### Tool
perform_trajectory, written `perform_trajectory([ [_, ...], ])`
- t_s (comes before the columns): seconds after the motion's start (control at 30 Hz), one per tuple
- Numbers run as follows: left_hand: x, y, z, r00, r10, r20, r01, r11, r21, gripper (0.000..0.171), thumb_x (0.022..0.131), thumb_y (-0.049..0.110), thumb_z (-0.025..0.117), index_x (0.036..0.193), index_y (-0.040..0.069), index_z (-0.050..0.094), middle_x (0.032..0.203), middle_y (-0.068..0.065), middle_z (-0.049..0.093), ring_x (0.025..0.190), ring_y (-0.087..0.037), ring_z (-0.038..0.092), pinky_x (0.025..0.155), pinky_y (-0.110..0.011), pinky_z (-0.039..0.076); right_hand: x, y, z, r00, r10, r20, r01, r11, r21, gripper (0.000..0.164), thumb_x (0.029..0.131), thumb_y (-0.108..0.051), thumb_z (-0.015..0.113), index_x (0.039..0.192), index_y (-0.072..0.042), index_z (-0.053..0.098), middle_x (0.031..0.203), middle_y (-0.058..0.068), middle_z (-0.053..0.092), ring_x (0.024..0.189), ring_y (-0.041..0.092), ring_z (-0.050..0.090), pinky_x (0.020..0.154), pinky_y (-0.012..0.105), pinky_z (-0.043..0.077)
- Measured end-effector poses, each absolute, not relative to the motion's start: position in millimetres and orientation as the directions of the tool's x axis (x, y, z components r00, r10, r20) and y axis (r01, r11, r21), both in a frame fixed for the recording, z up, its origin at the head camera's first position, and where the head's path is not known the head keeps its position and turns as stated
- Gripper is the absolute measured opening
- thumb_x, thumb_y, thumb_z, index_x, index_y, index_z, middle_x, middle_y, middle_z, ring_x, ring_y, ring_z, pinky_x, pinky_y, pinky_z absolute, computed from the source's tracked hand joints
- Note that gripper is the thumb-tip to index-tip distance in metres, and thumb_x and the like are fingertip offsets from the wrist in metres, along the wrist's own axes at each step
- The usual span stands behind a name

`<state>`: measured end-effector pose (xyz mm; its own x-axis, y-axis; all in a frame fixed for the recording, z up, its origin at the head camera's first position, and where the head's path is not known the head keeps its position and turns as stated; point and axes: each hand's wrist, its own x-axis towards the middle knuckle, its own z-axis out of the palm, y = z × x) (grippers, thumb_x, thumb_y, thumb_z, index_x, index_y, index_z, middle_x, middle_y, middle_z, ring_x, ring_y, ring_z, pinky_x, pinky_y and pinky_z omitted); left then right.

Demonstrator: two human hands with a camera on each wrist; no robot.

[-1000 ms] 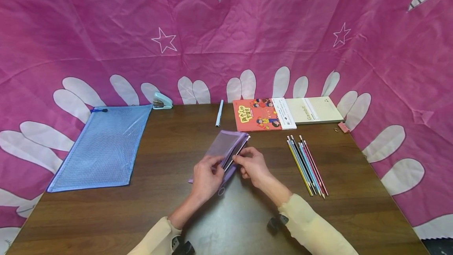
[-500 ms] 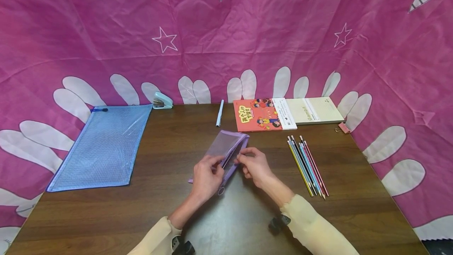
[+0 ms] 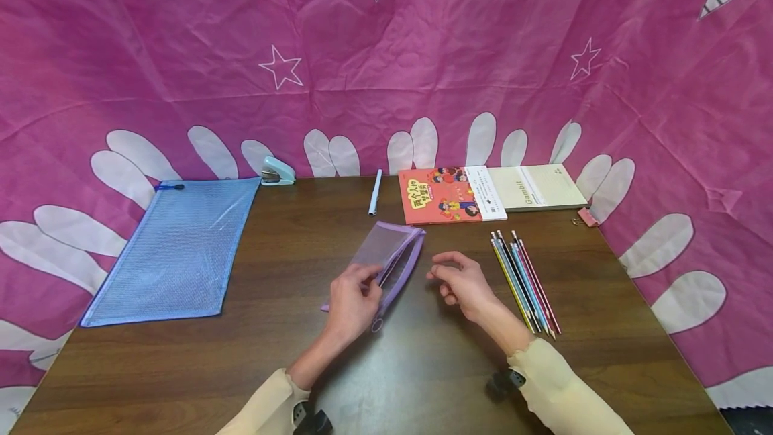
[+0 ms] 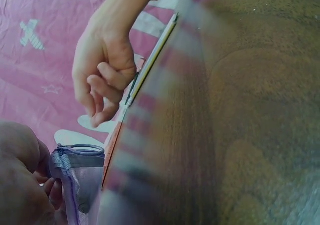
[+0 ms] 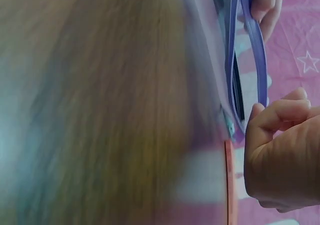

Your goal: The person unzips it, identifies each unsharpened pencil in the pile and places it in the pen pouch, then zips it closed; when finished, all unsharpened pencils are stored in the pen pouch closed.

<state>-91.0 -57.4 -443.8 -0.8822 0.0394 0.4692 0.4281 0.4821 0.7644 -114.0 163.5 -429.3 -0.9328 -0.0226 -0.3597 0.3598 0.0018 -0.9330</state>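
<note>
The left hand (image 3: 355, 301) pinches the near side of a purple mesh pouch (image 3: 379, 248) between thumb and fingers, though the back of the hand covers part of the pouch and the exact grip is hidden. The right hand (image 3: 465, 287) is apart from the pouch, between it and the pencils (image 3: 525, 284), its fingers loosely bent and holding nothing. The pouch lies at the middle of the worktop (image 3: 290, 254), its long mouth gaping toward the right hand and a ring (image 3: 377, 324) hanging at its near end. A dark, slim thing (image 5: 238, 90) shows within the mouth in the right wrist view; what it is cannot be made out. In the left wrist view the left hand and the pouch are cut off, and in both wrist views much of the worktop is blurred. The pencils lie bunched side by side, overlapping enough that their number is uncertain. Beyond the pouch are a light blue pen (image 3: 374, 193), a red book (image 3: 437, 197) and a cream notebook (image 3: 549, 186) meeting it; whether one overlaps the other is unclear. A pink clip (image 3: 588, 217) is by the notebook's near right corner. Far left, a blue mesh bag (image 3: 175, 254) lies flat, a pale blue stapler (image 3: 278, 172) just beside its upper corner. Both sleeves (image 3: 561, 388) run out of the head view's bottom edge.
</note>
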Motion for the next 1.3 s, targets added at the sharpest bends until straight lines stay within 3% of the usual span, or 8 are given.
perform_trajectory([
  [0.33, -90, -58, -444, -0.879, 0.042, 0.474, 0.435, 0.476, 0.764, 0.028, 0.077, -0.014, 0.060, 0.099, -0.004, 0.075, 0.085, -0.014, 0.068, 0.069, -0.022, 0.068, 0.060, -0.028, 0.057, -108, 208, -431, -0.941, 0.027, -0.338, 0.338, 0.141, -0.930, 0.031, 0.096, -0.006, 0.059, 0.125, 0.005, 0.053, 0.092, 0.011, 0.069, 0.055, 0.013, 0.051, 0.044, 0.021, 0.038],
  [0.73, -90, -59, -445, -0.885, 0.045, 0.464, 0.426, 0.480, 0.767, 0.028, 0.077, -0.014, 0.061, 0.099, -0.004, 0.075, 0.086, -0.013, 0.069, 0.069, -0.021, 0.068, 0.060, -0.027, 0.057, -107, 256, -417, -0.942, 0.095, -0.320, 0.334, 0.216, -0.918, 0.039, 0.096, -0.010, 0.059, 0.130, 0.006, 0.049, 0.091, 0.008, 0.069, 0.057, 0.010, 0.054, 0.045, 0.021, 0.040],
  [1.03, -90, -58, -446, -0.881, 0.051, 0.471, 0.433, 0.488, 0.758, 0.028, 0.076, -0.013, 0.061, 0.099, -0.004, 0.075, 0.084, -0.012, 0.068, 0.068, -0.020, 0.068, 0.060, -0.028, 0.057, -108, 275, -409, -0.948, 0.138, -0.286, 0.318, 0.390, -0.864, 0.035, 0.097, -0.012, 0.058, 0.127, 0.005, 0.053, 0.096, 0.015, 0.067, 0.061, 0.014, 0.058, 0.049, 0.027, 0.046],
  [1.3, -88, -60, -446, -0.891, 0.054, 0.450, 0.417, 0.490, 0.766, 0.028, 0.076, -0.011, 0.063, 0.100, -0.003, 0.075, 0.084, -0.012, 0.068, 0.069, -0.019, 0.068, 0.062, -0.027, 0.057, -109, 284, -409, -0.973, 0.136, -0.186, 0.230, 0.605, -0.762, 0.033, 0.093, -0.013, 0.063, 0.120, 0.006, 0.060, 0.086, 0.013, 0.065, 0.059, 0.018, 0.062, 0.046, 0.029, 0.046],
])
